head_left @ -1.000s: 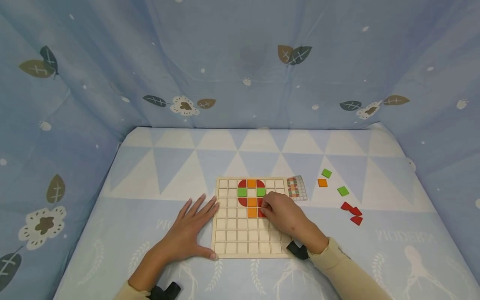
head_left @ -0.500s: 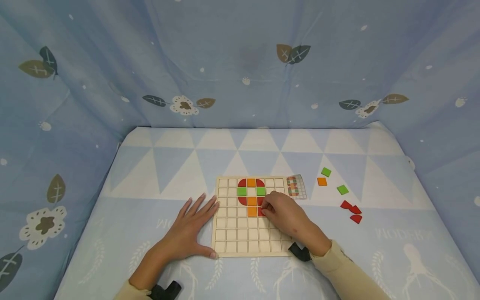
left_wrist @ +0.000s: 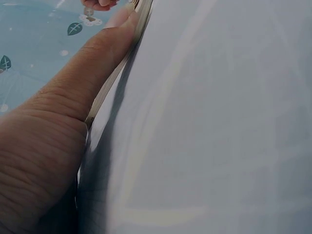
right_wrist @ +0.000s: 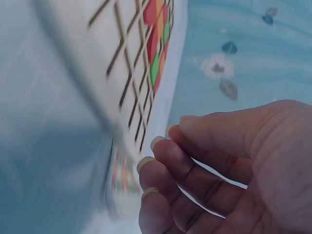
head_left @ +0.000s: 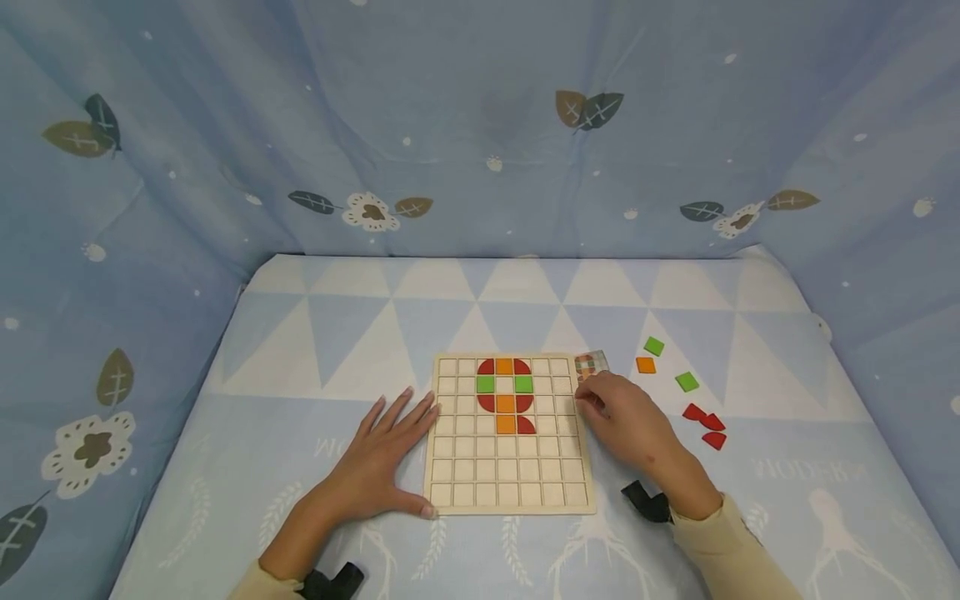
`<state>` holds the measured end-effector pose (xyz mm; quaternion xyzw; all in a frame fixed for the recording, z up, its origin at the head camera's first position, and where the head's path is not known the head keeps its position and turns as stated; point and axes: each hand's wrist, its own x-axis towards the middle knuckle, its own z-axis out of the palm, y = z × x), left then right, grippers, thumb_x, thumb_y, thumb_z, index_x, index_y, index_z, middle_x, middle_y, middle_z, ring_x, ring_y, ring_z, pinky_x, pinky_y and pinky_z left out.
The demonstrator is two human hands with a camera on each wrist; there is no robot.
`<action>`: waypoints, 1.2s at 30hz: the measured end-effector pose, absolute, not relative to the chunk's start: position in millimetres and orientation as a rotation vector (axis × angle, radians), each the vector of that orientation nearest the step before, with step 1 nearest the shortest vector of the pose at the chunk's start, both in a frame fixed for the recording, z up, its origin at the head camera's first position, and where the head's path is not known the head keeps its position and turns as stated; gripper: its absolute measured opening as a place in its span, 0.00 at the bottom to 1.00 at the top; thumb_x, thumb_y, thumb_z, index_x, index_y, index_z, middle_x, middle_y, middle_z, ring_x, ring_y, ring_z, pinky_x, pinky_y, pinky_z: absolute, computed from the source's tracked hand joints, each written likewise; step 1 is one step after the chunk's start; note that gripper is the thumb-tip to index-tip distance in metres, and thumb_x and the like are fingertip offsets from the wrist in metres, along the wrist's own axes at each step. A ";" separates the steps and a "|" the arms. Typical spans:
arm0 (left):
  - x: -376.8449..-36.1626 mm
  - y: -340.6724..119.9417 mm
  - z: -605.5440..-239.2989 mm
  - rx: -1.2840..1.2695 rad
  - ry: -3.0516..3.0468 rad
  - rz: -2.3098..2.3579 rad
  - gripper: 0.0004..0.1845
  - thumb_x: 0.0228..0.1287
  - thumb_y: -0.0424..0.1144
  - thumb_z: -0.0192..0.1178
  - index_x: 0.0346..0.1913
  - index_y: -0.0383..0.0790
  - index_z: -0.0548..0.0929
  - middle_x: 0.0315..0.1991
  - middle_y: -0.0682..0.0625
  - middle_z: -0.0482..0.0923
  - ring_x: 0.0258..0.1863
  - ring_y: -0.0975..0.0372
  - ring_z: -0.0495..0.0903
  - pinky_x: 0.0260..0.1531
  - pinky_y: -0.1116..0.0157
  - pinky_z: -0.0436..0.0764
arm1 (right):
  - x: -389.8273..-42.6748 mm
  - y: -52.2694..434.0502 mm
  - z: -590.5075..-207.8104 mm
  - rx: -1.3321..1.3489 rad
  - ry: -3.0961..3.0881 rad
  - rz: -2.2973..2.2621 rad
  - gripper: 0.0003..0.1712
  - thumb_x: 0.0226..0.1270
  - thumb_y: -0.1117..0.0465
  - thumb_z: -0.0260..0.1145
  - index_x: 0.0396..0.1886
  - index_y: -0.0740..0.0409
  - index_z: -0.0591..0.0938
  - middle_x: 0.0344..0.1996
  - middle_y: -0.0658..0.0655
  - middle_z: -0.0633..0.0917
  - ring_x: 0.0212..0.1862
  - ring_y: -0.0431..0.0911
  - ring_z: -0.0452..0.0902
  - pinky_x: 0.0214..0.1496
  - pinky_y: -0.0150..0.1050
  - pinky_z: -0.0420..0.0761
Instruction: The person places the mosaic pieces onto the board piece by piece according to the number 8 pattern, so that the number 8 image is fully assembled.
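Observation:
A wooden grid board (head_left: 462,471) lies on the table, with red rounded, orange square and green square tiles set in its upper cells. The lowest filled row shows an orange tile (head_left: 506,424) beside a red quarter-round tile (head_left: 527,425). My left hand (head_left: 375,471) is spread at the board's left edge, fingertips and thumb touching it. Just off the right edge, my right hand (head_left: 633,425) has loosely bent fingers and nothing between them; the right wrist view shows its fingertips (right_wrist: 155,170) bare. A small pattern card (head_left: 594,362) is partly hidden behind that hand.
To the right lie loose tiles: two green squares (head_left: 654,346), an orange square (head_left: 646,365) and several red quarter-rounds (head_left: 713,423). A patterned blue and white cloth (head_left: 337,333) covers the table. Blue curtains (head_left: 480,125) with leaf prints stand behind and at both sides.
My right hand has let go of the red quarter-round tile and moved right, off the board, now partly covering the card. The left hand has stayed where it was.

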<state>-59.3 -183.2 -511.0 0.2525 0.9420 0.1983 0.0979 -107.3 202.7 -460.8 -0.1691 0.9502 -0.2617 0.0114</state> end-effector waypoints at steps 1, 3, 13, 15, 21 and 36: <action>-59.2 -183.0 -510.9 0.744 2.785 0.588 0.76 0.35 0.86 0.67 0.86 0.51 0.50 0.85 0.59 0.41 0.84 0.54 0.33 0.79 0.46 0.31 | -107.2 208.3 -459.6 -0.513 2.971 -0.809 0.05 0.68 0.67 0.73 0.42 0.57 0.87 0.32 0.47 0.80 0.35 0.43 0.73 0.38 0.41 0.78; -59.1 -182.7 -510.7 0.738 2.782 0.583 0.76 0.34 0.86 0.67 0.86 0.51 0.50 0.85 0.59 0.40 0.84 0.54 0.33 0.79 0.47 0.31 | -106.7 219.8 -457.4 -0.500 2.984 -0.807 0.06 0.68 0.68 0.73 0.43 0.57 0.87 0.33 0.48 0.81 0.35 0.43 0.74 0.38 0.42 0.79; -58.8 -182.1 -511.9 0.733 2.783 0.569 0.77 0.34 0.87 0.66 0.86 0.52 0.49 0.85 0.60 0.40 0.84 0.55 0.32 0.79 0.47 0.31 | -102.7 276.1 -447.6 -0.336 2.987 -0.813 0.11 0.75 0.74 0.59 0.49 0.66 0.85 0.42 0.60 0.88 0.43 0.56 0.84 0.44 0.55 0.82; -59.1 -182.1 -512.0 0.735 2.784 0.569 0.76 0.34 0.87 0.65 0.86 0.52 0.49 0.85 0.60 0.40 0.84 0.55 0.33 0.79 0.47 0.31 | -103.4 288.4 -446.6 -0.294 3.000 -0.795 0.12 0.76 0.74 0.57 0.50 0.66 0.84 0.40 0.60 0.89 0.40 0.54 0.84 0.42 0.53 0.81; -58.8 -181.5 -508.8 0.726 2.780 0.580 0.76 0.35 0.85 0.67 0.86 0.51 0.50 0.85 0.59 0.41 0.84 0.54 0.33 0.79 0.47 0.31 | -110.0 317.2 -442.3 -0.082 2.983 -0.704 0.16 0.75 0.66 0.64 0.57 0.71 0.80 0.47 0.69 0.86 0.40 0.58 0.83 0.36 0.50 0.81; -58.2 -183.1 -510.4 0.742 2.789 0.592 0.76 0.36 0.86 0.66 0.86 0.51 0.50 0.85 0.59 0.41 0.84 0.54 0.34 0.79 0.46 0.32 | -132.2 333.8 -461.6 0.022 2.924 -0.554 0.24 0.69 0.61 0.71 0.52 0.80 0.80 0.39 0.70 0.81 0.39 0.60 0.77 0.42 0.59 0.81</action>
